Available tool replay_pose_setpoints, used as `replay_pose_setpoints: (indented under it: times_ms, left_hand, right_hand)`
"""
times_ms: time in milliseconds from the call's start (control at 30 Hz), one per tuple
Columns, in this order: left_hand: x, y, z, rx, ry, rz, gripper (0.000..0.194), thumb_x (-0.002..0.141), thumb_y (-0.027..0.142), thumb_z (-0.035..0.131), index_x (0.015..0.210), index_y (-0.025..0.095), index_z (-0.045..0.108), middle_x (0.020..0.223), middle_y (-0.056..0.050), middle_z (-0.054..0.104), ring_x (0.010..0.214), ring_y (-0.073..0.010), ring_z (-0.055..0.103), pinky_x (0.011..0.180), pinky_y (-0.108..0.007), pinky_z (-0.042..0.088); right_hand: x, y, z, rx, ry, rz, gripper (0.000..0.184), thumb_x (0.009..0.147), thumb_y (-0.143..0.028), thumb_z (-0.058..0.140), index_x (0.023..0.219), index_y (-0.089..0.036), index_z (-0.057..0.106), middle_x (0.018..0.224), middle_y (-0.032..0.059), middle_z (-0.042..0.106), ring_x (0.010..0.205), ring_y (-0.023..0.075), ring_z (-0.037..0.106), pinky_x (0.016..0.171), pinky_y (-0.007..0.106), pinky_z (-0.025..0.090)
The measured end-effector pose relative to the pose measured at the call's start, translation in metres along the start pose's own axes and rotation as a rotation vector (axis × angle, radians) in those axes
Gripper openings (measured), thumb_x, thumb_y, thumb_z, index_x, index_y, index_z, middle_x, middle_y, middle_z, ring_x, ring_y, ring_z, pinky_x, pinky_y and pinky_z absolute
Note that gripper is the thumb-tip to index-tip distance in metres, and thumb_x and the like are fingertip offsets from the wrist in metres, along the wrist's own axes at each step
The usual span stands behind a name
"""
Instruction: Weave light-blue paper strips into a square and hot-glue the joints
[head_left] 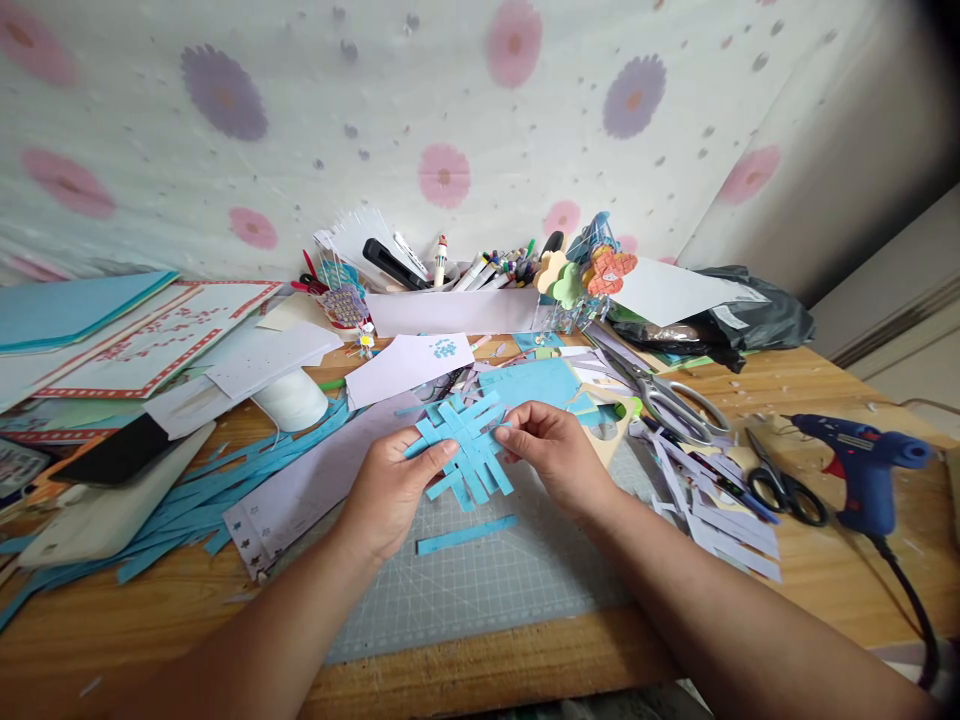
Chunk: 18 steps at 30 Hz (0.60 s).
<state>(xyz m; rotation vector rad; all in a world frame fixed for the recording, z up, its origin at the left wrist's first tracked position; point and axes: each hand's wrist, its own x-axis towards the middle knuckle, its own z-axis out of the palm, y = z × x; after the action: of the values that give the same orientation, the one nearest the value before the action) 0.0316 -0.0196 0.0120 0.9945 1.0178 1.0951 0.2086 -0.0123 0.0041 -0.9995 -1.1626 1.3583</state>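
Note:
A piece of woven blue paper strips (469, 450) is held up over the grey cutting mat (480, 600), its strip ends sticking out on all sides. My left hand (394, 485) grips its left side, thumb on top. At its right edge, my right hand (551, 450) pinches a strip end between thumb and fingers. Below the weave, one loose blue paper strip (466, 535) lies flat on the mat. A blue paper sheet (531, 392) rests just behind the hands.
Many blue strips (247, 480) pile up at the left beside a white thread spool (292, 400). To the right lie purple paper scraps (720, 520), large scissors (675, 405), black-handled scissors (787, 490) and a blue glue gun (862, 460). Pens (495, 265) stand at the back.

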Motion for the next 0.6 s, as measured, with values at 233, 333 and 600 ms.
replay_pose_setpoints:
  times_ms: [233,333,600]
  left_hand:
    - [-0.001,-0.001,0.002,-0.011,0.022,-0.032,0.034,0.069,0.033,0.076,0.097,0.016,0.071,0.082,-0.004,0.072,0.067,-0.0175,0.063,0.063,-0.029,0.051]
    - [-0.002,-0.001,0.003,-0.020,0.023,-0.034,0.032,0.069,0.033,0.076,0.094,0.015,0.071,0.080,-0.004,0.071,0.065,-0.0160,0.062,0.060,-0.027,0.049]
    - [-0.002,0.004,0.007,-0.076,0.048,-0.060,0.035,0.067,0.033,0.078,0.095,0.014,0.069,0.086,-0.006,0.072,0.068,-0.0168,0.064,0.063,-0.028,0.052]
  right_hand:
    - [0.000,0.003,0.004,0.003,0.065,-0.002,0.030,0.069,-0.039,0.073,0.067,-0.017,0.052,0.059,-0.0038,0.052,0.055,0.0093,0.047,0.054,0.022,0.036]
    - [0.000,0.004,0.006,0.010,0.086,-0.012,0.031,0.068,-0.040,0.074,0.067,-0.017,0.052,0.059,-0.0041,0.051,0.054,0.0092,0.046,0.054,0.023,0.037]
    - [-0.002,0.005,0.011,0.045,0.134,-0.063,0.028,0.068,-0.038,0.074,0.071,-0.017,0.055,0.062,-0.0033,0.055,0.056,0.0092,0.048,0.054,0.022,0.038]
